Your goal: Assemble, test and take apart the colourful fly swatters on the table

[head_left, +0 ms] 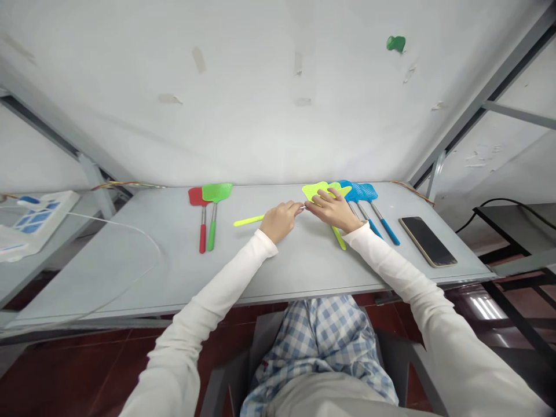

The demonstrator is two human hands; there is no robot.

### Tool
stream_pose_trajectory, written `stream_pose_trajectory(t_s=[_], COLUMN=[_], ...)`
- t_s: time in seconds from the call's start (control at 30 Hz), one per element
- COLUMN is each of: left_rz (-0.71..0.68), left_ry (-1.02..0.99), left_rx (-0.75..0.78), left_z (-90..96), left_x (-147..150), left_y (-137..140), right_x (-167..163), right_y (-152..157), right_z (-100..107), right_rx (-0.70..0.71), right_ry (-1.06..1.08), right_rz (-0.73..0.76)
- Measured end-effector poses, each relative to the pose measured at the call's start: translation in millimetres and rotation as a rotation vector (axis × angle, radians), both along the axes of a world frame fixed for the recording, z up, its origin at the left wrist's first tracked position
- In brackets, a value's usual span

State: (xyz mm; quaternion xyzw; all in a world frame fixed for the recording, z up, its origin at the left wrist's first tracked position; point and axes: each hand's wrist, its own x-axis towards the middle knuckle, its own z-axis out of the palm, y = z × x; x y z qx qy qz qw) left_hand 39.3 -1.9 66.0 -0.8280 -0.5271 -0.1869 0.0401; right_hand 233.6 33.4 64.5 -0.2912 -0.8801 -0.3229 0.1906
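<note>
Gripping a yellow swatter [248, 220], the left hand [280, 221] curls closed while the right hand [333, 210] pinches its shaft [304, 207].

To your right, a dark-screened phone [428, 241] lay on the grey table [174, 284]. A white cable [139, 229] curved over the table's left part. Ahead, you faced a white wall [243, 139] bearing tape scraps [198, 59] and a green patch [395, 44]. A white-and-blue item [48, 223] sat at your far left; red tiles [99, 370] showed below.
</note>
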Motion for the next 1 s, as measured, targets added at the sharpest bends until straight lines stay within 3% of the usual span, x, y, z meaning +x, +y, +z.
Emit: stream_pose_trajectory(t_s=[0.17,0.3,0.37,0.47,0.57,0.7,0.77,0.87,1.0], left_rz=[-0.093,-0.166,-0.158,-0.037,0.020,-0.043,-0.061,-0.014,0.073], left_ry=[-0.354,-0.453,-0.434,-0.395,-0.378,-0.352,-0.336,-0.265,-0.179], left_rx=[-0.365,-0.544,-0.529,-0.371,-0.238,-0.231,-0.225,-0.153,-0.043], left_z=[11.1,15.4,18.1,24.8,31.5,31.9,29.0,23.1,9.9], left_x=[-10,-43,-63,-85,-93,-89,-87,-82,-72], left_y=[16,17,12,3,-3,-11,-16,-21,-12], right_x=[18,54,70,79,72,59,55,49,44], right_y=[19,26,23,13,3,-8,-13,-17,-5], right_z=[-20,-20,-17,-12,-6,12,22,30,19], right_rx=[-0.114,-0.100,-0.058,-0.042,-0.109,-0.169,-0.276,-0.559,-0.957], right_ry=[0.090,0.212,0.292,0.372,0.305,0.344,0.411,0.554,0.810], right_rz=[-0.046,-0.160,-0.246,-0.320,-0.273,-0.249,-0.203,-0.118,-0.130])
